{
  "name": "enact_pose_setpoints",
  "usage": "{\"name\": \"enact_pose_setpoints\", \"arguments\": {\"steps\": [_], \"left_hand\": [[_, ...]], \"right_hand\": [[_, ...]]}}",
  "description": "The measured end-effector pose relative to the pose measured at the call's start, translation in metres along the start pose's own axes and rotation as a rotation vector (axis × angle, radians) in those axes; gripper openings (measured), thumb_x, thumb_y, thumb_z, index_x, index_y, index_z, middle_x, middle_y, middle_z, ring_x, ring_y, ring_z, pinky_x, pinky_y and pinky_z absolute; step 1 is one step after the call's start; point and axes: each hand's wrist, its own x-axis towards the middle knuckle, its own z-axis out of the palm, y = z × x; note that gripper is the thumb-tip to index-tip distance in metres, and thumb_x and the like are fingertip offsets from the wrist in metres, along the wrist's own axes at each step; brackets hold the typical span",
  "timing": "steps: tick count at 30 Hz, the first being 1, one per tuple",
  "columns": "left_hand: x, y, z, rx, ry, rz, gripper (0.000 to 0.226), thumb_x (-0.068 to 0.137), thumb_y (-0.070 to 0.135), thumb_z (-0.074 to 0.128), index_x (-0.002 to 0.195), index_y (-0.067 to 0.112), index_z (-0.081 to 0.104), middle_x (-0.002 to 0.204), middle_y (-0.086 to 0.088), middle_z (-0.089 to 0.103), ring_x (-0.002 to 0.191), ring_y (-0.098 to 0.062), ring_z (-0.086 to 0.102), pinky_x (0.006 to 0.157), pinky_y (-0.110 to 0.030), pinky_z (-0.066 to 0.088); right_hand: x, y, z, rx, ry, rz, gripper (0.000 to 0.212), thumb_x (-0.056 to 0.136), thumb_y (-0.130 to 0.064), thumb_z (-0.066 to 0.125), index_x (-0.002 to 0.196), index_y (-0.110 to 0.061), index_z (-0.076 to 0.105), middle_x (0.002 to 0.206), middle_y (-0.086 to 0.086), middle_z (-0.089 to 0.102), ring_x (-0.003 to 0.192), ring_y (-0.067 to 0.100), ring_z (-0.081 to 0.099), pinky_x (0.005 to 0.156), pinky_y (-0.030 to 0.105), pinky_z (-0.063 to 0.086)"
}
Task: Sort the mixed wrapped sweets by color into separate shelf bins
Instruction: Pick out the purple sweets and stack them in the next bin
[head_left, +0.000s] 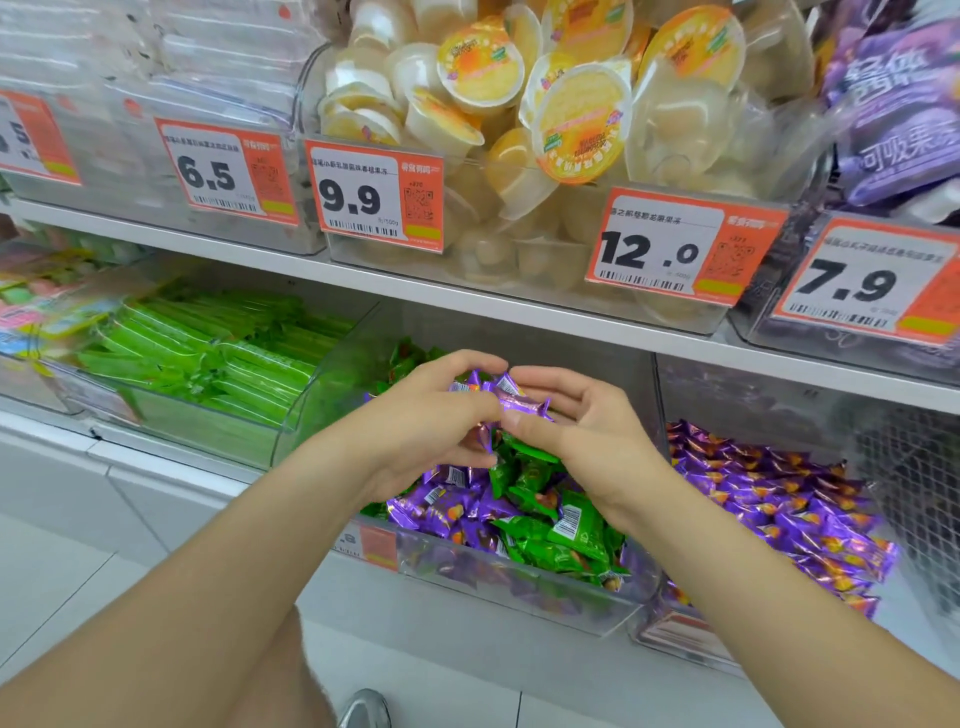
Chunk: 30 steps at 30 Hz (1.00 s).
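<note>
A clear middle bin (519, 587) on the lower shelf holds mixed purple and green wrapped sweets (524, 509). Both hands hover over it, close together. My left hand (426, 415) curls around a bunch of purple sweets (493, 389). My right hand (576, 415) pinches the same bunch from the right with thumb and fingers. The bin to the right (769, 499) holds only purple sweets.
Left of the mixed bin stands a clear bin of green stick packs (208, 358). The upper shelf carries bins of yellow jelly cups (519, 104) and purple pouches (893, 104), with orange price tags (374, 195) along its front. White floor lies below.
</note>
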Motion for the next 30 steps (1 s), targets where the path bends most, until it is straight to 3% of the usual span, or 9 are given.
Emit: {"name": "enact_pose_setpoints", "arguments": {"steps": [4, 7, 12, 16, 19, 21, 24, 28, 30], "left_hand": [[0.008, -0.002, 0.006, -0.098, 0.082, 0.055, 0.033, 0.091, 0.005, 0.078, 0.12, 0.015, 0.067, 0.11, -0.027, 0.074, 0.094, -0.037, 0.076, 0.088, -0.056, 0.061], [0.013, -0.003, 0.006, -0.06, 0.093, 0.087, 0.03, 0.087, -0.001, 0.08, 0.111, 0.01, 0.067, 0.1, -0.029, 0.073, 0.081, -0.035, 0.076, 0.078, -0.056, 0.064], [0.016, -0.005, 0.008, 0.231, 0.06, 0.233, 0.03, 0.088, -0.001, 0.08, 0.105, 0.019, 0.067, 0.099, -0.019, 0.074, 0.079, -0.037, 0.077, 0.067, -0.049, 0.066], [0.016, -0.005, 0.008, 0.535, 0.097, 0.327, 0.044, 0.086, 0.003, 0.081, 0.111, 0.033, 0.061, 0.105, 0.001, 0.071, 0.066, -0.024, 0.077, 0.064, -0.043, 0.065], [0.013, -0.005, 0.01, 0.516, 0.076, 0.331, 0.053, 0.085, 0.0, 0.081, 0.116, 0.037, 0.06, 0.109, -0.001, 0.068, 0.074, -0.025, 0.076, 0.065, -0.042, 0.066], [0.009, -0.004, 0.013, 0.459, 0.052, 0.35, 0.056, 0.086, -0.002, 0.079, 0.12, 0.038, 0.059, 0.109, -0.005, 0.066, 0.079, -0.028, 0.076, 0.068, -0.043, 0.066], [0.002, -0.002, 0.021, 0.473, 0.009, 0.439, 0.057, 0.086, -0.003, 0.078, 0.123, 0.036, 0.057, 0.105, -0.004, 0.065, 0.086, -0.024, 0.072, 0.075, -0.044, 0.065], [-0.009, 0.002, 0.035, 0.618, -0.079, 0.537, 0.057, 0.087, 0.005, 0.079, 0.124, 0.041, 0.055, 0.103, 0.013, 0.069, 0.1, -0.01, 0.069, 0.089, -0.036, 0.058], [-0.013, 0.006, 0.046, 0.651, -0.089, 0.597, 0.051, 0.087, 0.007, 0.078, 0.121, 0.039, 0.057, 0.104, 0.014, 0.07, 0.1, -0.01, 0.069, 0.088, -0.033, 0.056]], "right_hand": [[-0.014, -0.001, 0.003, -0.003, -0.018, -0.029, 0.062, 0.072, 0.005, 0.09, 0.127, -0.015, 0.068, 0.115, 0.002, 0.078, 0.107, 0.022, 0.076, 0.089, 0.034, 0.062], [-0.015, -0.002, 0.0, 0.011, -0.006, -0.011, 0.05, 0.084, 0.001, 0.082, 0.129, -0.017, 0.069, 0.119, 0.001, 0.077, 0.111, 0.016, 0.073, 0.095, 0.034, 0.059], [-0.016, -0.007, -0.014, -0.065, -0.007, 0.067, 0.047, 0.087, 0.002, 0.079, 0.128, -0.018, 0.069, 0.117, 0.001, 0.078, 0.104, 0.019, 0.076, 0.091, 0.036, 0.061], [-0.019, -0.011, -0.022, -0.285, 0.099, -0.026, 0.038, 0.08, 0.002, 0.085, 0.11, -0.021, 0.078, 0.101, -0.002, 0.079, 0.094, 0.018, 0.076, 0.084, 0.032, 0.063], [-0.025, -0.016, -0.023, -0.597, 0.158, -0.188, 0.027, 0.088, -0.012, 0.074, 0.109, -0.029, 0.076, 0.09, -0.013, 0.078, 0.074, 0.01, 0.074, 0.075, 0.034, 0.061], [-0.032, -0.02, -0.026, -0.689, 0.165, -0.235, 0.03, 0.093, -0.019, 0.067, 0.12, -0.034, 0.069, 0.096, -0.016, 0.076, 0.071, 0.004, 0.069, 0.075, 0.032, 0.058], [-0.043, -0.025, -0.036, -0.574, 0.153, -0.218, 0.037, 0.099, -0.017, 0.062, 0.13, -0.036, 0.059, 0.11, -0.013, 0.072, 0.088, 0.006, 0.073, 0.084, 0.041, 0.06], [-0.06, -0.035, -0.058, -0.366, 0.255, -0.062, 0.016, 0.092, -0.016, 0.078, 0.104, -0.026, 0.079, 0.094, -0.006, 0.079, 0.088, 0.01, 0.076, 0.083, 0.035, 0.061], [-0.07, -0.038, -0.072, -0.226, 0.244, 0.051, 0.028, 0.082, -0.01, 0.086, 0.107, -0.023, 0.08, 0.096, -0.001, 0.081, 0.093, 0.017, 0.077, 0.088, 0.035, 0.061]]}}
